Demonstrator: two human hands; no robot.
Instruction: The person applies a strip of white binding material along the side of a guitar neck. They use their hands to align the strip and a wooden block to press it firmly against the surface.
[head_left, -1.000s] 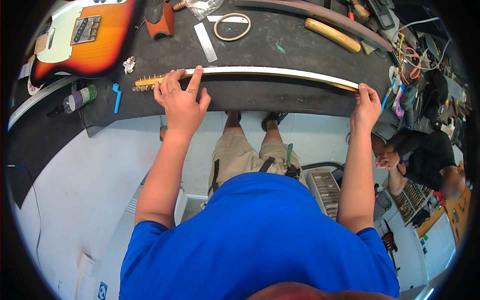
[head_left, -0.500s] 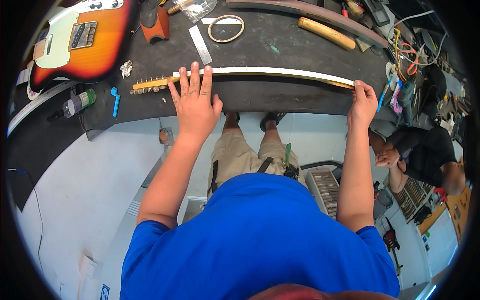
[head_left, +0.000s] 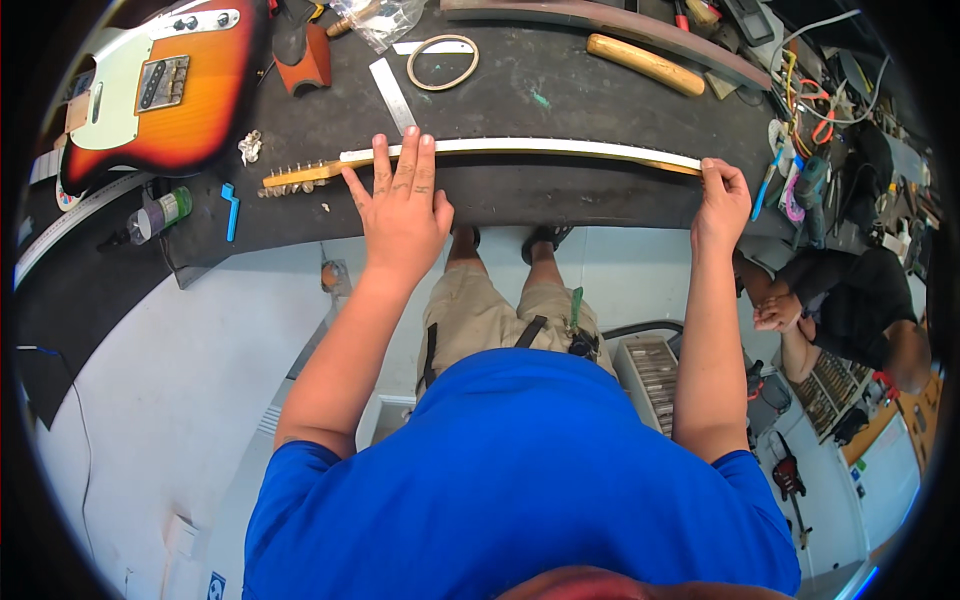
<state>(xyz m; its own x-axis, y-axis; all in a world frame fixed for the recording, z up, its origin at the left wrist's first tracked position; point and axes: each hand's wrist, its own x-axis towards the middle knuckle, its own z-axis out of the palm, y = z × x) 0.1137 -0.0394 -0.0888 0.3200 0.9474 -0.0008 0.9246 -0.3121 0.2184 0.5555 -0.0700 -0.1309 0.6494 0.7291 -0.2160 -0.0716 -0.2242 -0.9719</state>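
A guitar neck (head_left: 665, 167) lies along the near part of the dark workbench, its headstock (head_left: 300, 178) with tuning pegs to the left. A long white strip (head_left: 560, 147) runs along the neck's far side; I cannot tell if it is tape or a straightedge. My left hand (head_left: 402, 215) rests across the neck near the headstock, fingers stretched out and thumb apart. At the other end, my right hand (head_left: 722, 205) pinches the neck's tip between thumb and fingers.
A sunburst guitar body (head_left: 205, 85) lies at the far left, with a blue crank-shaped tool (head_left: 231, 212) and a small bottle (head_left: 160, 215) nearby. Behind the neck are a metal ruler (head_left: 391, 95), a ring (head_left: 443, 62) and a wooden handle (head_left: 645, 64). Tools and cables crowd the right. A person (head_left: 850, 300) sits at right.
My left hand has slid slightly to the right along the neck, its fingers still outstretched. My right hand keeps its pinch on the far-right end. The whole view has shifted a little.
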